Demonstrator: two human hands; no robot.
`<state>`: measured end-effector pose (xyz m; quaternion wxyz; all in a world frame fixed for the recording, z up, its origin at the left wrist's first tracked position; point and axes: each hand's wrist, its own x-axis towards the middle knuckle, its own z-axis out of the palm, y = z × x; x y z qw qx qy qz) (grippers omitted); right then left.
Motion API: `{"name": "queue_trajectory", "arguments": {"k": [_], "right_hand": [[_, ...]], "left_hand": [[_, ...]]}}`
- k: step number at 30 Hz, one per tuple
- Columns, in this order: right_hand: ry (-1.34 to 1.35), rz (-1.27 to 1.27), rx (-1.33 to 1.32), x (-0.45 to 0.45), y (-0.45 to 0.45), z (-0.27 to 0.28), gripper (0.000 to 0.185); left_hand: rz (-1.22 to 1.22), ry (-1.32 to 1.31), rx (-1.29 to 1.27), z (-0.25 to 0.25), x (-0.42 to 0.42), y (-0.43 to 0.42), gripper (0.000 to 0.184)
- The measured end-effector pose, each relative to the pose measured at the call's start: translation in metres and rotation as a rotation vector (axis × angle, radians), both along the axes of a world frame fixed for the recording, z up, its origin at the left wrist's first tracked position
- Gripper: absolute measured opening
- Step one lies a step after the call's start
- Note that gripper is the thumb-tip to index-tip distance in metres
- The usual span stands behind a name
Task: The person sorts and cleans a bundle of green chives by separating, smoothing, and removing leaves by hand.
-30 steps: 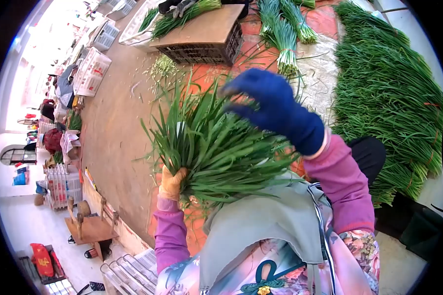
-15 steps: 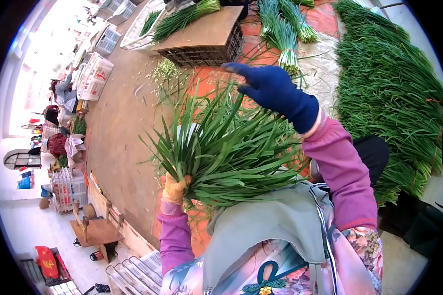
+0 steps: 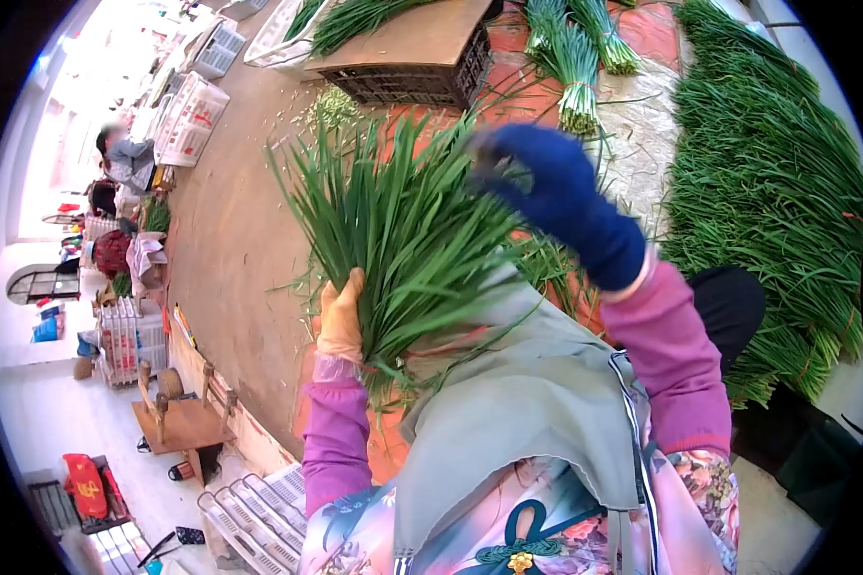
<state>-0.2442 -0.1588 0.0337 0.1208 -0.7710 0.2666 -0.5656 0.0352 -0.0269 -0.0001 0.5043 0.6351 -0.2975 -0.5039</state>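
My left hand (image 3: 341, 314), in a yellow-orange glove, is closed around the lower part of a bunch of long green leaves (image 3: 393, 225). The leaves fan up and to the right, over the edge of the grey apron (image 3: 518, 412). My right hand (image 3: 547, 182), in a dark blue glove, is raised at the right of the leaf tips. Its fingers are curled and blurred by motion, so whether they hold anything cannot be made out.
A board (image 3: 412, 36) lies on a black crate (image 3: 431, 81) ahead. Tied bundles (image 3: 573, 77) rest on the orange sheet. A large pile of green stalks (image 3: 758, 192) lies at the right. A small wooden stool (image 3: 184, 422) stands at the left; a person (image 3: 125, 158) is farther back.
The bunch in my left hand has risen and stands more upright. My right hand moved slightly right and its fingers curled. The gloved hands behind the board are out of view.
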Motion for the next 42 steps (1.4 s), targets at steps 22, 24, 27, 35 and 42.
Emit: {"name": "queue_trajectory", "arguments": {"k": [22,24,27,35,42], "right_hand": [[0.749,-0.014,-0.069,0.029,0.085,-0.054,0.032],[0.807,-0.101,-0.027,0.012,0.075,-0.051,0.031],[0.669,-0.17,0.137,-0.01,0.07,-0.038,0.029],[0.279,-0.13,0.134,-0.018,0.063,-0.024,0.016],[0.353,-0.116,0.341,-0.005,0.067,-0.054,0.024]], "left_hand": [[0.142,0.024,-0.079,-0.02,-0.02,-0.019,0.022],[0.118,-0.032,-0.056,-0.014,-0.028,-0.021,0.021],[0.089,-0.08,-0.065,-0.012,-0.034,-0.023,0.02],[0.021,-0.125,-0.067,-0.017,-0.036,-0.028,0.019],[0.027,-0.12,-0.057,-0.018,-0.037,-0.029,0.018]]}}
